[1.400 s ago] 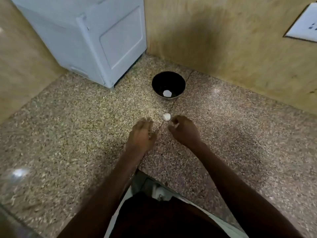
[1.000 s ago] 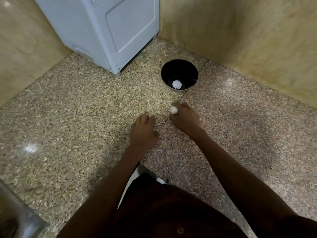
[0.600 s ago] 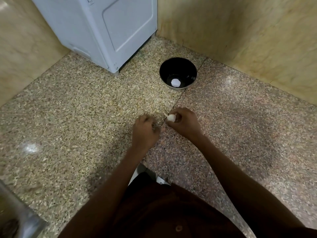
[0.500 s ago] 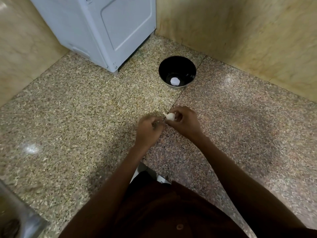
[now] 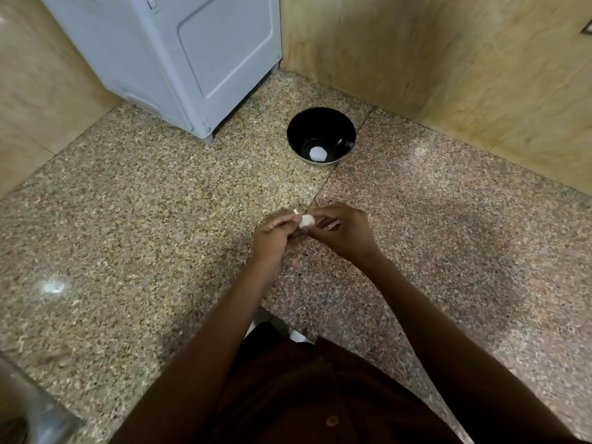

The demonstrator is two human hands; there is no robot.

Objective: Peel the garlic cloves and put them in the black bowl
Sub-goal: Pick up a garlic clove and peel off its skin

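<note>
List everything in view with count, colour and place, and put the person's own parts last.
bowl: one, black, on the floor near the corner, beyond the hands.
peeled clove: one, white, in the bottom of the bowl.
garlic clove: one, white, held between both hands above the floor.
appliance: one, pale grey-white, standing at upper left.
floor: one, speckled stone, under everything.
walls: beige, behind and at left.
shirt: one, dark brown, bottom centre.
left hand: one, pinching the garlic clove.
right hand: one, gripping the garlic clove.
</note>
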